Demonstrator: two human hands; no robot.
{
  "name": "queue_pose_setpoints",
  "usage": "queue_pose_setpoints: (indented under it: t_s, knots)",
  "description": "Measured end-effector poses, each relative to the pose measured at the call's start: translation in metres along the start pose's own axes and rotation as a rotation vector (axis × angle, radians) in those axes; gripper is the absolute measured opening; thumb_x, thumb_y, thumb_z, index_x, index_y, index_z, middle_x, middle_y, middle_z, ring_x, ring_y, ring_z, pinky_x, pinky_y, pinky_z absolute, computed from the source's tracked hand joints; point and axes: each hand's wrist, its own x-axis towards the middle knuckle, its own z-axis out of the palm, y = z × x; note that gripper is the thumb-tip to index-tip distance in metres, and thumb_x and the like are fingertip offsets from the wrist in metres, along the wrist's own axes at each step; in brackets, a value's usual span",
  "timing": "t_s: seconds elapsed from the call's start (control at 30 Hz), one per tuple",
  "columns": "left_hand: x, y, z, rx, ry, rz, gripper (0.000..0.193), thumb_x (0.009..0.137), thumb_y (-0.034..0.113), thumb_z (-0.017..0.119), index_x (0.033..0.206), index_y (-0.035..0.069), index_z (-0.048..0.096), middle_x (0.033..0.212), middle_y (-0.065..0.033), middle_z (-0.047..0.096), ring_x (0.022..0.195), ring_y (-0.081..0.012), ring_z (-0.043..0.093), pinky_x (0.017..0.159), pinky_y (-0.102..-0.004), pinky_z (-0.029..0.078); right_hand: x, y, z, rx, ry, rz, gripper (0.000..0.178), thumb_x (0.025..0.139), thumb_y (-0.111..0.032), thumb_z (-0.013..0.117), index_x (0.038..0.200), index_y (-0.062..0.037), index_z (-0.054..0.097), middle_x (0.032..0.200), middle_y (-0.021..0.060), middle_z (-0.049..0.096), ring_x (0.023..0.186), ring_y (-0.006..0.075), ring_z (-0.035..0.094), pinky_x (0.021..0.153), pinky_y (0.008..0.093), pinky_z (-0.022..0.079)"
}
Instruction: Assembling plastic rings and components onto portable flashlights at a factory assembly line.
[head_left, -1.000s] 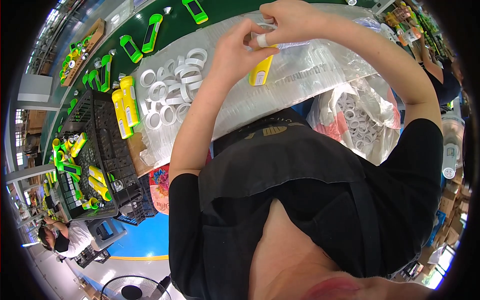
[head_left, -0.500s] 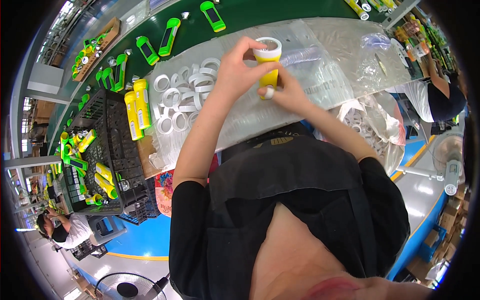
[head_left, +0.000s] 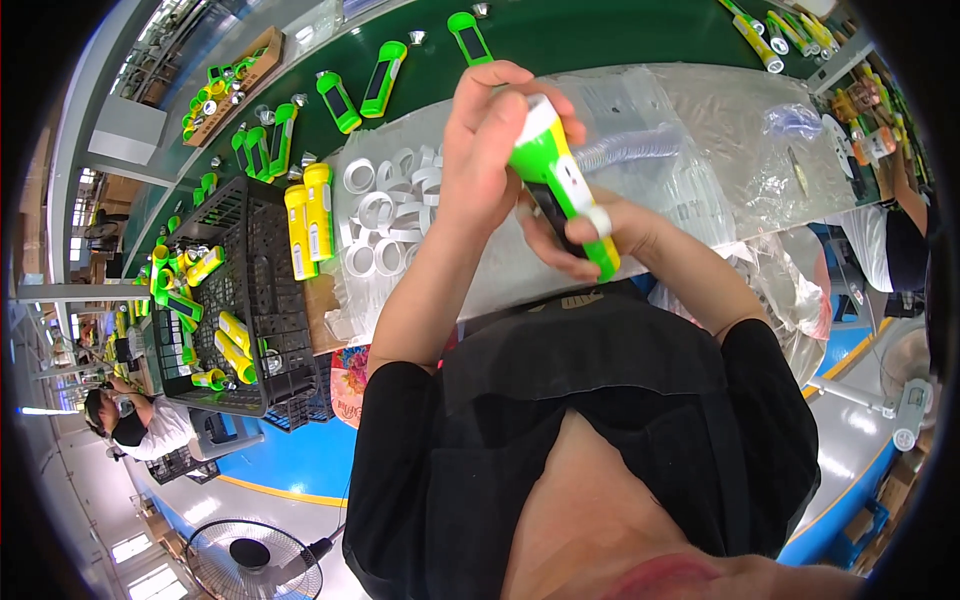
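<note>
A green and yellow flashlight [head_left: 553, 178] with a dark panel on its side is tilted between my two hands above the plastic-covered table. My left hand [head_left: 490, 140] is closed around the white ring at its head end. Lower down, my right hand [head_left: 590, 235] grips the body near the tail, with a white band on one finger. To the left of my left hand lies a pile of white plastic rings [head_left: 385, 215]. Two yellow flashlights [head_left: 308, 220] stand side by side between the rings and the black crate.
A black plastic crate [head_left: 285, 330] at the left holds several flashlight bodies. Green flashlight bodies [head_left: 384, 80] and small silver reflectors lie along the green belt [head_left: 600, 40]. Clear round lenses [head_left: 630, 148] are stacked on the plastic sheet. A co-worker [head_left: 890, 235] sits at the right.
The flashlight has turned from upright, yellow side showing, to tilted with its green side and dark panel showing. My left hand now wraps its head; the view has shifted slightly.
</note>
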Motion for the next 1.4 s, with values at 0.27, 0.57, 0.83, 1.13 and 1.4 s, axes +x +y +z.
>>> queue_pose_setpoints:
  t_s: [0.27,0.57,0.83,1.13,1.4]
  knots:
    - [0.056,-0.001,-0.029,0.163,0.201,-0.252,0.065,0.102,0.055,0.029,0.132,-0.001,0.044,0.116,-0.0193,0.060,0.106,-0.0270,0.062,0.095,-0.0401,0.047,0.004,-0.050,-0.052,-0.307,0.456,-0.099,0.059,0.089,-0.055,0.061,0.115,-0.0022,0.053,0.092,0.0118,0.063,0.075,0.0196,0.064,0.068,0.0334,0.054]
    - [0.111,-0.036,-0.065,0.374,0.014,-0.259,0.048,0.099,0.037,0.053,0.134,0.004,0.048,0.117,-0.0129,0.060,0.109,-0.0225,0.060,0.087,-0.0330,0.050,0.021,-0.090,-0.124,-0.232,0.195,-0.002,0.056,0.087,-0.053,0.065,0.110,-0.0026,0.055,0.075,0.0035,0.056,0.061,0.0112,0.057,0.051,0.0259,0.045]
    - [0.154,-0.087,-0.181,1.756,0.046,-0.388,0.061,0.085,0.060,0.061,0.133,0.023,0.054,0.110,-0.0220,0.058,0.096,-0.0346,0.062,0.085,-0.0395,0.052,0.012,-0.196,-0.308,-2.046,0.732,-0.475,0.051,0.073,0.003,0.069,0.120,-0.0130,0.059,0.121,0.0106,0.062,0.115,0.0316,0.057,0.099,0.0386,0.046]
    - [0.141,-0.100,-0.167,1.299,-0.025,-0.359,0.052,0.076,0.035,0.071,0.125,0.021,0.057,0.096,-0.0126,0.065,0.091,-0.0310,0.062,0.079,-0.0401,0.051,-0.023,-0.158,-0.270,-1.998,1.081,-0.414,0.028,0.084,-0.004,0.065,0.112,-0.0059,0.064,0.117,0.0096,0.064,0.104,0.0249,0.062,0.089,0.0367,0.051]
    - [0.023,-0.048,-0.034,1.100,-0.344,-0.219,0.050,0.082,0.017,0.075,0.128,0.013,0.056,0.100,-0.0081,0.064,0.072,-0.0096,0.060,0.057,-0.0224,0.047,0.005,-0.055,-0.101,-0.251,0.833,-0.334,0.045,0.090,-0.039,0.066,0.114,-0.0021,0.056,0.099,0.0085,0.064,0.089,0.0158,0.062,0.077,0.0319,0.053]
